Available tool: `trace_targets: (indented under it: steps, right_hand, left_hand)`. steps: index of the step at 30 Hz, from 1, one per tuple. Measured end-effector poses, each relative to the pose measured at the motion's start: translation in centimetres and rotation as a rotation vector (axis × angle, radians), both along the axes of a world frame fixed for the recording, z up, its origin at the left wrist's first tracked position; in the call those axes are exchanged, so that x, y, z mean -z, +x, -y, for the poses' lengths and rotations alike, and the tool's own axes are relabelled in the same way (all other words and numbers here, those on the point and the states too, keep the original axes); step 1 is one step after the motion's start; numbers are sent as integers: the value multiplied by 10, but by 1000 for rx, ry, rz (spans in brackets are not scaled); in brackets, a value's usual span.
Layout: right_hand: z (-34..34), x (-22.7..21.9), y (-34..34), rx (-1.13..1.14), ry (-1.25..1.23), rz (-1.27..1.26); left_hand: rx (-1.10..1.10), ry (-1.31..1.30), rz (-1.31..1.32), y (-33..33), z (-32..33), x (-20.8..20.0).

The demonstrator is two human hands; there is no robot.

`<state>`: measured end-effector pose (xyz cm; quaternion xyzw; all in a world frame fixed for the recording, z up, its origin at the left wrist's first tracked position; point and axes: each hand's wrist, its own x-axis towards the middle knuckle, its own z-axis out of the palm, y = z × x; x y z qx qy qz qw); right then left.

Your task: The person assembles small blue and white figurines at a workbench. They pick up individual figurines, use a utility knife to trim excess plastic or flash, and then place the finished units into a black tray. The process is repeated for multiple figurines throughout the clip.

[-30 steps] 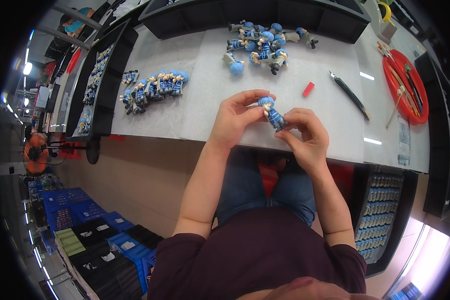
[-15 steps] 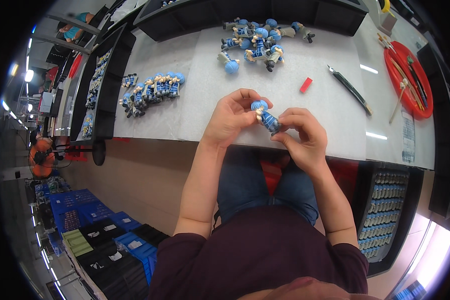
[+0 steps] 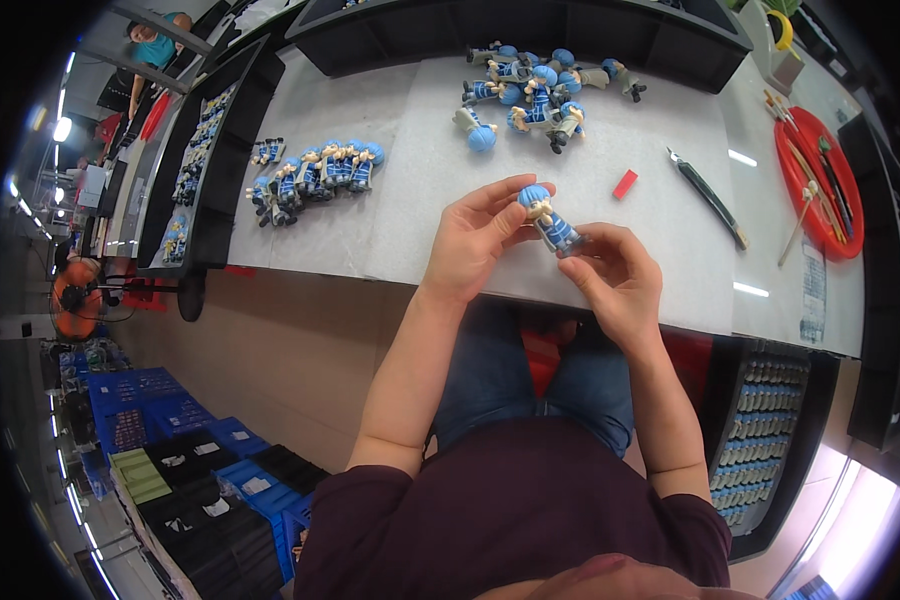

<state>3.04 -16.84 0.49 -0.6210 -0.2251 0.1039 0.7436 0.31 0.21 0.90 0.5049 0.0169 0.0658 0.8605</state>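
Note:
Between my two hands is a small figurine with light blue hair and a blue and white outfit, its front toward me. My left hand pinches it at the head and upper body. The fingers of my right hand close on its feet. Beyond them on the white tabletop lies a loose pile of similar figurines, with one figurine a little apart, head toward me. More figurines are grouped closely at the left.
A small red block and a craft knife lie right of my hands. Farther right is a red oval tray with brushes and tools. Black trays stand at the back, at the left, and below the table at the right.
The figurine has been turned in my fingers, so its face and front show more. Both hands keep hold of it. The whole view has shifted slightly.

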Motion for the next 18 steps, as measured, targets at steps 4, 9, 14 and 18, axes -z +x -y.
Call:
trace_targets:
  steps: [4,9,14,18]
  right_hand:
    - [0,1,0,2,-17,-7]
    - [-1,0,0,-25,4,-38]
    - [3,-1,3,-45,44,-168]
    - [-1,5,2,87,62,59]
  left_hand:
    - [-4,-10,-29,0,-2,3]
    - [-13,-15,-52,0,-1,1]
    - [41,34,18,-2,1,-3]
    - [44,9,-4,-2,1,-2]
